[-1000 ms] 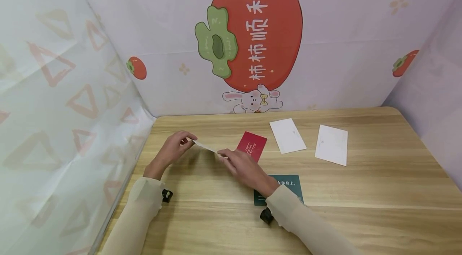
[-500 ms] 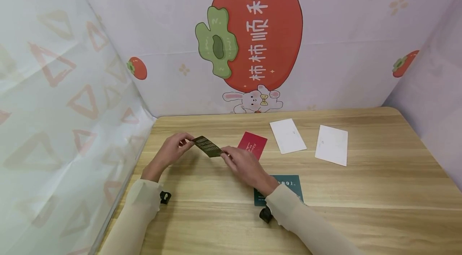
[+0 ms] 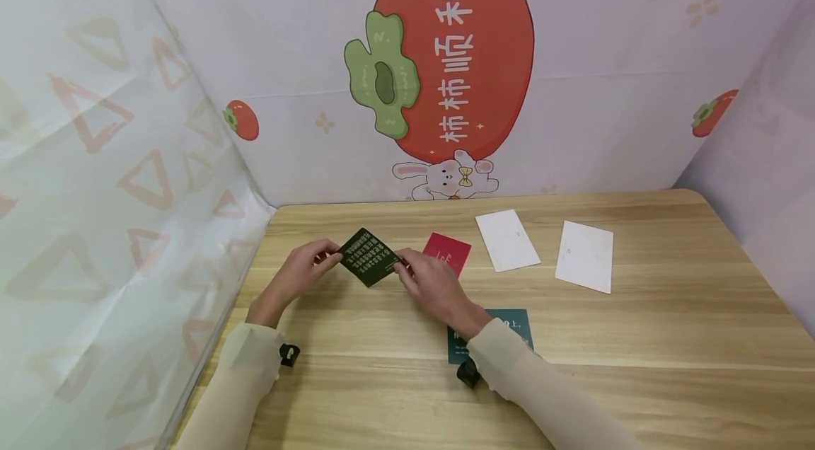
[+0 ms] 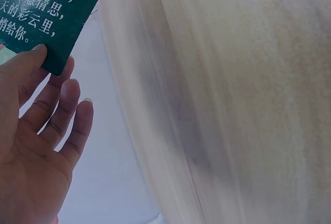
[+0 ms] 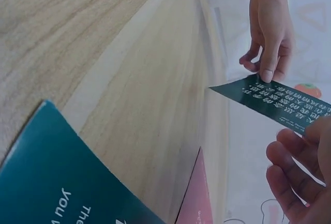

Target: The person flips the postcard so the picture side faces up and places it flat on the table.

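A dark green card (image 3: 369,257) with white printed characters is held up above the left part of the table, its printed face toward the head camera. My left hand (image 3: 304,269) pinches its left corner between thumb and fingers; in the left wrist view the thumb lies over the card (image 4: 39,12) while the other fingers are spread loosely. At the opposite corner my right hand (image 3: 434,287) pinches the card too. Under the right wrist lies a teal card (image 3: 509,326), partly covered by the forearm. Behind the right hand a red card (image 3: 448,252) lies partly hidden.
Two white cards lie flat toward the back right, one white card (image 3: 507,240) nearer the middle and another white card (image 3: 584,256) farther right. The wooden table (image 3: 637,379) meets a printed cloth backdrop (image 3: 592,131) behind and a cloth wall (image 3: 114,223) at the left.
The held card has turned from edge-on, through a slant, to showing its green printed face. Both hands kept their pinch and shifted only slightly. The cards on the table stayed put.
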A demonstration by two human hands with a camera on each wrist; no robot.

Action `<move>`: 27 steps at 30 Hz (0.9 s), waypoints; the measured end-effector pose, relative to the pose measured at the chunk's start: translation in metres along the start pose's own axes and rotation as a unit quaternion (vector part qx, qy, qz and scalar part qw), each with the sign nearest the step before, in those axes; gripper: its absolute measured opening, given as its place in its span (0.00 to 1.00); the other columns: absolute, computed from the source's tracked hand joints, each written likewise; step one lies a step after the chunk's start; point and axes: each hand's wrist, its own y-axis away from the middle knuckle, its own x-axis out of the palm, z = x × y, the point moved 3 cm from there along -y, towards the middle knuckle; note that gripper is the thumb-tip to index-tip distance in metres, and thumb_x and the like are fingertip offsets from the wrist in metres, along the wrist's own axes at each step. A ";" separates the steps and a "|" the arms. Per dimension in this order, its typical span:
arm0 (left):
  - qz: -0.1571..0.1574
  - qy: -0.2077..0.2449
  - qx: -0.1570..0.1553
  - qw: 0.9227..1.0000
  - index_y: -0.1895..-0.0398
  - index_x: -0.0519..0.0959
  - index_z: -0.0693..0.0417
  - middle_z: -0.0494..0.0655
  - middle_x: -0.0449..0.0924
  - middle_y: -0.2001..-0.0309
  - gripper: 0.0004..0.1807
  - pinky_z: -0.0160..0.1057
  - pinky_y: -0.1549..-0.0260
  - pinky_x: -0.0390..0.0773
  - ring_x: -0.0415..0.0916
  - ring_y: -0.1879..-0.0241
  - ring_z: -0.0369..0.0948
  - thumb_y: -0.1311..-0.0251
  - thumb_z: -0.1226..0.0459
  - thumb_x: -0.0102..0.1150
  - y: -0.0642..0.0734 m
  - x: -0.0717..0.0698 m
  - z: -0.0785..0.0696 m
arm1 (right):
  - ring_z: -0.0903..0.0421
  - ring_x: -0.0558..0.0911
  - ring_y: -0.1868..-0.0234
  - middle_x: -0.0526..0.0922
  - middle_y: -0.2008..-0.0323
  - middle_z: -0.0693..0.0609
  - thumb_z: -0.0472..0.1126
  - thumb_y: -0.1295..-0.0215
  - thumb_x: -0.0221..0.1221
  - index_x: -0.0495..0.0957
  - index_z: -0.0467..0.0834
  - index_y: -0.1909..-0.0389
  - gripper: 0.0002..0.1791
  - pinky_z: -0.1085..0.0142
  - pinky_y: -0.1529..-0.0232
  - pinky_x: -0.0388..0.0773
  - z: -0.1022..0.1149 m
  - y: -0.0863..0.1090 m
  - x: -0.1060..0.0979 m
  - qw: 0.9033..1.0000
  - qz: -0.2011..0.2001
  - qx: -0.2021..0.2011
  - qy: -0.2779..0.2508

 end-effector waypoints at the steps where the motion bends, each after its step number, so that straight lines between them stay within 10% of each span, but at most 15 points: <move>1: 0.000 0.001 -0.002 1.000 0.48 0.87 0.55 0.48 0.88 0.55 0.09 0.49 0.53 0.82 0.82 0.56 0.43 0.21 0.61 0.63 0.001 0.001 0.001 | 0.60 0.81 0.69 0.93 0.54 0.48 0.39 0.19 0.62 0.84 0.40 0.39 0.14 0.72 0.68 0.78 0.000 0.000 0.000 1.000 -0.002 0.002 0.000; 10: 0.012 0.007 -0.015 1.000 0.49 0.86 0.57 0.45 0.86 0.61 0.08 0.40 0.60 0.77 0.76 0.62 0.40 0.20 0.62 0.62 0.006 0.009 0.005 | 0.59 0.81 0.72 0.89 0.66 0.50 0.38 0.21 0.65 0.74 0.42 0.26 0.26 0.72 0.71 0.75 -0.006 -0.001 0.003 1.000 -0.009 0.025 0.015; 27: 0.037 0.006 -0.034 0.999 0.48 0.84 0.54 0.44 0.87 0.63 0.09 0.41 0.60 0.78 0.77 0.65 0.38 0.18 0.59 0.59 0.017 0.021 0.012 | 0.56 0.83 0.58 0.87 0.40 0.45 0.44 0.23 0.66 0.68 0.46 0.19 0.35 0.65 0.58 0.83 -0.012 -0.005 0.007 0.996 0.067 0.054 0.035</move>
